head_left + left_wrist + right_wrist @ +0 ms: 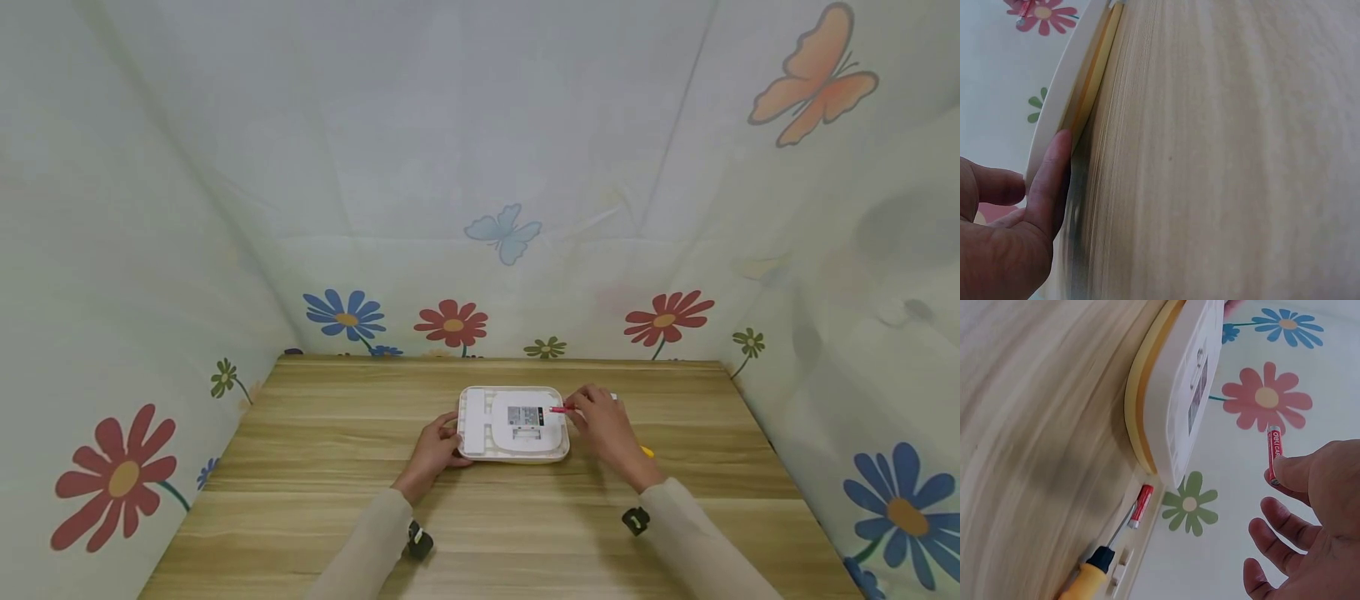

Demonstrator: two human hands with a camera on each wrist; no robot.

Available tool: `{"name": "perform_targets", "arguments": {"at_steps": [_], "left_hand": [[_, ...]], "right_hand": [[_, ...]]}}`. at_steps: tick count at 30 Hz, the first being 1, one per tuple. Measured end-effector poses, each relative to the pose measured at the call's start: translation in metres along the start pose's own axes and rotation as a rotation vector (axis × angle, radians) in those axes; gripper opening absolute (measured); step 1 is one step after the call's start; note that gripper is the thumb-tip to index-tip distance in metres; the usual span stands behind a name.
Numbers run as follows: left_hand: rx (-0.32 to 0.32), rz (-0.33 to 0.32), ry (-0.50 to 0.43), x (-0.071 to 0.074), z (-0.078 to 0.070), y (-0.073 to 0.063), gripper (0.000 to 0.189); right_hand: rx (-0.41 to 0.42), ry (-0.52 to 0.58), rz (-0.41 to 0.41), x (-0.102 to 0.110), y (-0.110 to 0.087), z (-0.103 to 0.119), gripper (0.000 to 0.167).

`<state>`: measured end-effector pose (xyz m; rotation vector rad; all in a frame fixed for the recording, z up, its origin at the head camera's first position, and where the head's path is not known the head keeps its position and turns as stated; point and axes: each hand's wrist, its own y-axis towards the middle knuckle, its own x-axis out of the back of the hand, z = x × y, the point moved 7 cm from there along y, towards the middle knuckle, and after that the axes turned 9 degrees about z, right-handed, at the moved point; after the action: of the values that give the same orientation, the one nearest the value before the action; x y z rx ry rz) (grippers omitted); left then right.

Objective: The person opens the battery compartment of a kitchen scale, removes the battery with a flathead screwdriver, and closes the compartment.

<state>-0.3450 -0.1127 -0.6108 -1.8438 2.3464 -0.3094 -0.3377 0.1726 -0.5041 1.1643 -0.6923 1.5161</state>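
Note:
A white rounded device (476, 421) with a yellow rim lies face down on the wooden table, its printed label (522, 415) and a small recessed slot (527, 434) facing up. My left hand (433, 450) grips its left edge, thumb on the near side, as the left wrist view shows. Above the device's right part, my right hand (604, 423) pinches a red battery (1275, 453) between thumb and forefinger, clear of the device. The other right fingers are loosely bent. A second red battery (1141, 506) lies on the table beside the device.
A screwdriver with a yellow handle (1087, 579) lies right of the device, its shaft by the loose battery. Next to it is a small white plastic piece (1121, 573). A flower-printed curtain (405, 275) borders the table's back and sides.

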Motion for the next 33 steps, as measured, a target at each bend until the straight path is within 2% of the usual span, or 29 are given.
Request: {"name": "perform_targets", "arguments": {"at_steps": [12,19,33], "left_hand": [[-0.010,-0.004,-0.010,0.000,-0.001,0.000,0.053],[-0.009,-0.009,-0.003,0.000,0.000,0.000,0.053],[-0.002,-0.012,0.002,0.001,0.001,0.000,0.053]], "right_hand": [[-0.048,0.003,-0.029,0.007,-0.001,-0.023,0.013],[-0.032,-0.008,-0.050,0.009,-0.002,-0.036,0.012],[-0.118,0.010,-0.018,0.001,-0.002,-0.066,0.012]]}}
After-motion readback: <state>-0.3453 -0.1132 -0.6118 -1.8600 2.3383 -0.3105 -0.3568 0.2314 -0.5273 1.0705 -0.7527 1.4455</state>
